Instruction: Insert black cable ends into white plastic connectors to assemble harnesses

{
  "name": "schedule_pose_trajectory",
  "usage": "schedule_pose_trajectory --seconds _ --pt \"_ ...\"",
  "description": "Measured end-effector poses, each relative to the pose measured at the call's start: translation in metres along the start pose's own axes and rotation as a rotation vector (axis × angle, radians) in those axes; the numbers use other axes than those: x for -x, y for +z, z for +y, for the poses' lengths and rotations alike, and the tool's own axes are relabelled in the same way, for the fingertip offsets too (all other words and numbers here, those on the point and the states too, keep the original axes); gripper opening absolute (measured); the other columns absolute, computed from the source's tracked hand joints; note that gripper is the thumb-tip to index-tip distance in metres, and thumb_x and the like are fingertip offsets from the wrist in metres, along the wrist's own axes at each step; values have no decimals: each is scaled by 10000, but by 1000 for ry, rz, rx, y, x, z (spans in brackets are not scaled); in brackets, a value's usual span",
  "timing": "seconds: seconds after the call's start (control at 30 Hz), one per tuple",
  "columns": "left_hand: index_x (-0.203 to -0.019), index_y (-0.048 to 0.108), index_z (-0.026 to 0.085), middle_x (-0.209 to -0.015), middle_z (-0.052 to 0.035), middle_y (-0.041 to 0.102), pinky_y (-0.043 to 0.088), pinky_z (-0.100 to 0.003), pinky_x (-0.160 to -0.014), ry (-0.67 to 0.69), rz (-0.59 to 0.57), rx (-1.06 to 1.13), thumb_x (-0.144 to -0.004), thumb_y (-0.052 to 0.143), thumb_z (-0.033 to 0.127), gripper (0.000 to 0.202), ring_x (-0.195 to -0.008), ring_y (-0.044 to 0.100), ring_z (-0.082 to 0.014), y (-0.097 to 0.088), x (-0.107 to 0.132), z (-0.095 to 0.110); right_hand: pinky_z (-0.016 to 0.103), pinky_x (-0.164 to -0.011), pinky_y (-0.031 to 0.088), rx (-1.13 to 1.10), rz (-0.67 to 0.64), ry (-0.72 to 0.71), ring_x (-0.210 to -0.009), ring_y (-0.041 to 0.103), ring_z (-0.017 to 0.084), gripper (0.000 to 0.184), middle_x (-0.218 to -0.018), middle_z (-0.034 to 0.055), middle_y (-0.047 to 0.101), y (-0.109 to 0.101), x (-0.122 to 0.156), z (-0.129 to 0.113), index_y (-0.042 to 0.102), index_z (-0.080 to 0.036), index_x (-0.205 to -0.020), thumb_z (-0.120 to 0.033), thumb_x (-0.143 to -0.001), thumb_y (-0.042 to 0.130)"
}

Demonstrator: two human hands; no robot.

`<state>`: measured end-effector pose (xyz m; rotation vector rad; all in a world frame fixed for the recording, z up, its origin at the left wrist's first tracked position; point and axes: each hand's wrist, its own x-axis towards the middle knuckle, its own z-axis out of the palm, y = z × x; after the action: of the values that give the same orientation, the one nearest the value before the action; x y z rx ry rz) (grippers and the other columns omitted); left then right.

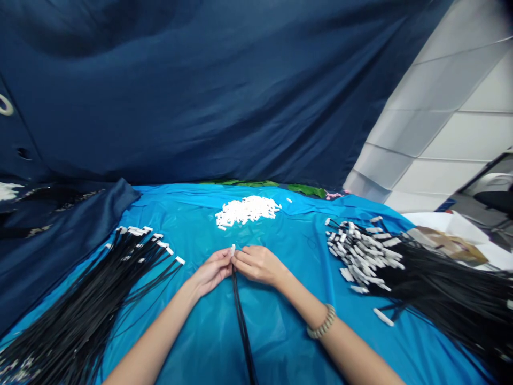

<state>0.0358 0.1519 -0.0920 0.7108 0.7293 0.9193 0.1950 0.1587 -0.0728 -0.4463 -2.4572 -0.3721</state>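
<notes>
Between my two hands, at the middle of the blue cloth, a small white plastic connector [233, 249] stands upright on the end of several thin black wires [241, 321]. The wires run down toward me to the lower edge of the view. My left hand [214, 271] pinches the connector from the left. Opposite it, my right hand [256, 264] has its fingers closed where the wires meet the connector. The fingertips partly hide the connector. A bracelet is on my right wrist. Beyond the hands lies a pile of loose white connectors [249, 209].
At left a large bundle of black wires [92, 289] with white ends lies across the blue tablecloth [192, 331]. Another bundle [436, 289], its white connectors [363, 254] heaped together, lies at right. A dark blue curtain [200, 96] hangs behind.
</notes>
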Motion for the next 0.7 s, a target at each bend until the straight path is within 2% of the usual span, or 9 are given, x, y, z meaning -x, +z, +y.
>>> schedule_pose_trajectory --seconds 0.13,0.27,0.33,0.43,0.53,0.6,0.7 --pt "-706 568 133 -591 23 502 374 -142 -496 -1 -11 32 -616 649 126 121 -516 466 -51 2 0 -1 254 -562 375 -167 69 156 -649 493 127 170 -711 46 566 -1 -3 -6 547 -157 -781 -186 -821 384" --pt "-748 572 126 -666 -2 533 396 -152 -534 30 -11 59 -654 615 125 103 -554 494 -59 -1 -2 -1 272 -682 427 -367 258 421 -748 531 133 153 -792 48 590 -4 -12 -16 546 -169 -814 -183 -817 393" --pt "-765 573 123 -700 -12 538 398 -162 -524 40 -10 69 -669 605 133 103 -551 498 -62 -3 -3 -1 287 -709 447 -439 359 547 -786 548 139 186 -826 64 591 -8 -18 -18 526 -163 -869 -191 -845 343" --pt "-757 571 113 -735 -30 541 400 -172 -505 34 -4 79 -681 593 129 81 -547 507 -68 -5 -2 -1 292 -660 483 -651 552 759 -758 576 140 235 -836 75 586 -23 -28 -15 481 -146 -990 -232 -866 300" --pt "-746 572 108 -734 -31 538 412 -178 -521 31 16 91 -686 583 107 61 -546 515 -69 -5 -2 -1 271 -580 482 -1077 867 1037 -607 558 107 218 -731 24 565 -50 -36 -7 546 -147 -932 -297 -794 469" --pt "-756 574 106 -741 -33 540 415 -179 -520 32 32 97 -689 578 101 67 -546 519 -70 -3 -1 -2 233 -517 449 -1128 1006 1077 -544 501 71 204 -723 12 544 -70 -38 1 584 -147 -869 -303 -749 531" --pt "-760 575 106 -754 -39 546 409 -174 -494 36 48 107 -697 569 99 64 -540 516 -68 0 1 -2 174 -387 320 -1001 1131 1086 -486 418 44 255 -713 7 529 -88 -36 9 592 -157 -917 -309 -714 573"
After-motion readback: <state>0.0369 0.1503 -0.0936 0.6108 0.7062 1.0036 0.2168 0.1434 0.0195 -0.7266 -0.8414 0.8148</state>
